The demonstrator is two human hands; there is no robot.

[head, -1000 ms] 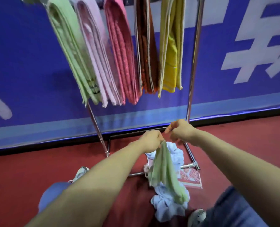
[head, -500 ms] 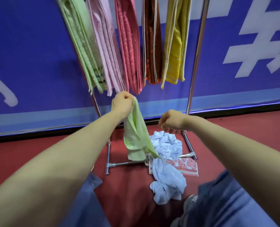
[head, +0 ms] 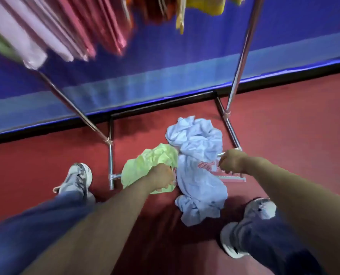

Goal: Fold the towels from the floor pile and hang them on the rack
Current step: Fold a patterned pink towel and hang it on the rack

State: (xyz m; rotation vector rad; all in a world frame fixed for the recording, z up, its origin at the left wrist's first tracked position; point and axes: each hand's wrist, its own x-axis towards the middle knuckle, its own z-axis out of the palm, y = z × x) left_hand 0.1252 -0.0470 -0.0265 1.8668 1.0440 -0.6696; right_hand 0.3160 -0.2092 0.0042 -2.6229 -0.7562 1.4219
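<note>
Down on the red floor (head: 46,155), between the side bars of the rack's base, lies the pile. A crumpled green towel (head: 145,165) sits at its left side, close to the left base bar. A long, rumpled pale blue towel (head: 197,169) touches it on the right, running from near the back bar toward the person's feet. A red patterned towel (head: 231,177) lies flat under the blue one, with only a strip showing by the right base bar. The left hand (head: 162,178) is at the right edge of the green towel, fingers curled tight into the cloth and clamped on it. The right hand (head: 231,161) is a closed fist over the patterned towel, just beside the right base bar; whether it pinches any cloth I cannot tell. The rack (head: 242,56) rises on slanting metal uprights from both base bars. Across the top edge, blurred, hang folded towels: a pale pink towel (head: 22,32) at the left, rose-red towels (head: 97,26) beside it, and a yellow towel (head: 205,4) further right. A blue wall banner (head: 165,56) stands behind the rack. A grey left shoe (head: 76,178) and right shoe (head: 261,208) stand on the floor either side of the pile
</note>
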